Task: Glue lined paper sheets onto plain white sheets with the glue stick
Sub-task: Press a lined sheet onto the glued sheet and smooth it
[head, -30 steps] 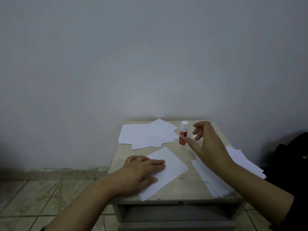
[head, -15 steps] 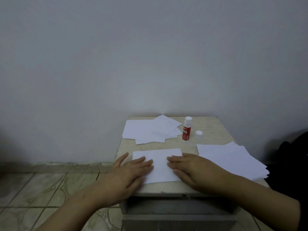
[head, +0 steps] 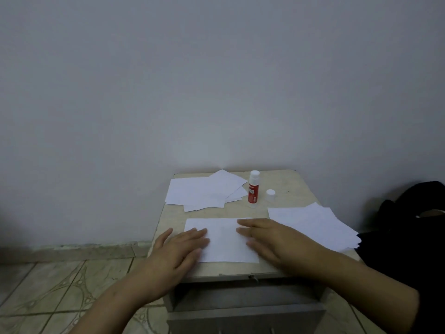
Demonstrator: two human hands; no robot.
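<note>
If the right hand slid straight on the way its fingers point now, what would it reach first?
The right hand points left across the sheet, so it would most likely meet the left hand's fingertips first; the exact line is uncertain.

Small table (head: 286, 183) bearing a sheet (head: 224, 239), two paper piles (head: 204, 191) (head: 315, 225), an upright glue stick (head: 253, 190) and its cap (head: 270, 194).

The red label of the upright glue stick (head: 253, 191) carries white lettering reading "GLUE STICK", running vertically. Smaller print on the label is illegible.
</note>
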